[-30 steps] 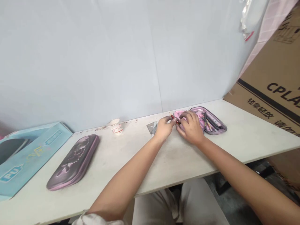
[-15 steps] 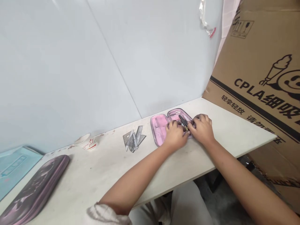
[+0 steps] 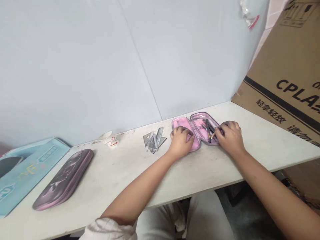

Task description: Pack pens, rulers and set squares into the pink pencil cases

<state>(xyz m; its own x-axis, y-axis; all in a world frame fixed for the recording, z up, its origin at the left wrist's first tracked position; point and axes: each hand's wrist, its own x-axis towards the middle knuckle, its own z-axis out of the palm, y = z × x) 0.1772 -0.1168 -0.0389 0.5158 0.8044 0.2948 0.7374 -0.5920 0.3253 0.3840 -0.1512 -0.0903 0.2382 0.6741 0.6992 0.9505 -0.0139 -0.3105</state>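
A pink-lined pencil case [image 3: 200,141] lies unzipped and spread flat on the table. Several dark pens [image 3: 208,129] and a thin tan stick [image 3: 213,135] rest in its right half. My left hand [image 3: 182,140] lies over the left half, palm down, fingers spread and holding nothing I can see. With fingers curled, my right hand [image 3: 230,135] grips the right edge of the case, its thumb close to the tan stick. Left of the case are several grey rulers and set squares [image 3: 154,140], lying in a loose pile.
A closed dark, shiny pencil case [image 3: 63,180] sits at the left, beside a light blue flat box [image 3: 30,173]. A paper cup [image 3: 110,138] lies near the wall [image 3: 82,66]. A large cardboard box [image 3: 282,76] leans at the table's right end.
My left hand has moved left from the pens onto the left half of the case. The pens are more exposed. The view has shifted left.
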